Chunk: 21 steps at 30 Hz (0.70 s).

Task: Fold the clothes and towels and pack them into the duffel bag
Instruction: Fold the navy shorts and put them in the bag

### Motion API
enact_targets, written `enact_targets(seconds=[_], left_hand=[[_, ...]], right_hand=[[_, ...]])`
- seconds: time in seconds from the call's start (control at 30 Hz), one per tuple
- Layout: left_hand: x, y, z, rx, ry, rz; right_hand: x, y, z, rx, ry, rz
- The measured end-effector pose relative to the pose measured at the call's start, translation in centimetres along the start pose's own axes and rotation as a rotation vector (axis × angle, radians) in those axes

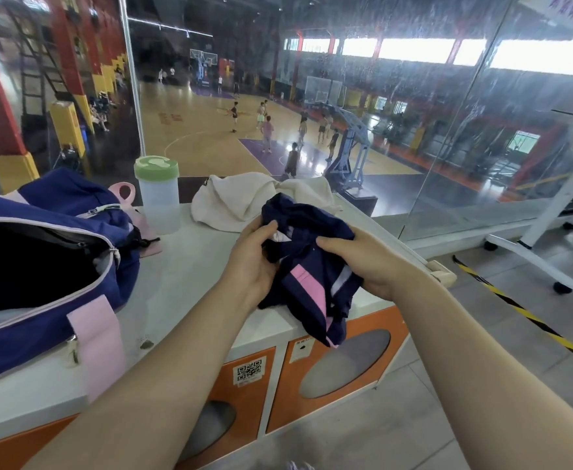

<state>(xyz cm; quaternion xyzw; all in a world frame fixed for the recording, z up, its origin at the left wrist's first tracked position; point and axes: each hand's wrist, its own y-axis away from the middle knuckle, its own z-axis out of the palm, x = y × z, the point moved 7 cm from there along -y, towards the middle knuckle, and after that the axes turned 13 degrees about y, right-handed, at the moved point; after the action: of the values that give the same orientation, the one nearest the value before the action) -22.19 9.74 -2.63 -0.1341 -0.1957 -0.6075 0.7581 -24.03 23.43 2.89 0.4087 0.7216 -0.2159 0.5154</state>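
Shorts point(312, 262), navy with pink stripes, hang bunched over the counter's point(190, 276) near edge, probably lifted to find their shape. Left hand point(252, 257) and right hand point(363, 261) both pinch the cloth with curled fingers. Bag point(44, 300) gapes left, ready; a towel point(237, 201) waits behind.

We have the duffel bag point(40, 266) at the desk's point(190, 286) left end, bottle point(157, 193) behind it by the far edge, towel point(237, 201) right of the bottle, garment point(312, 262) before the towel, overhanging the front edge.
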Motion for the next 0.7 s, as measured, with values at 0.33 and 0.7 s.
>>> enact_targets(seconds=[0.33,0.7], left_hand=[[4.6,-0.5,-1.9,0.18,-1.13,0.215],[4.8,0.3,2.4,0.084,-1.864,0.491]], right_hand=[[2.9,-0.7,-2.9,0.356,-0.224,0.21],[-0.4,-1.6,1.3,0.115,0.031,-0.057]])
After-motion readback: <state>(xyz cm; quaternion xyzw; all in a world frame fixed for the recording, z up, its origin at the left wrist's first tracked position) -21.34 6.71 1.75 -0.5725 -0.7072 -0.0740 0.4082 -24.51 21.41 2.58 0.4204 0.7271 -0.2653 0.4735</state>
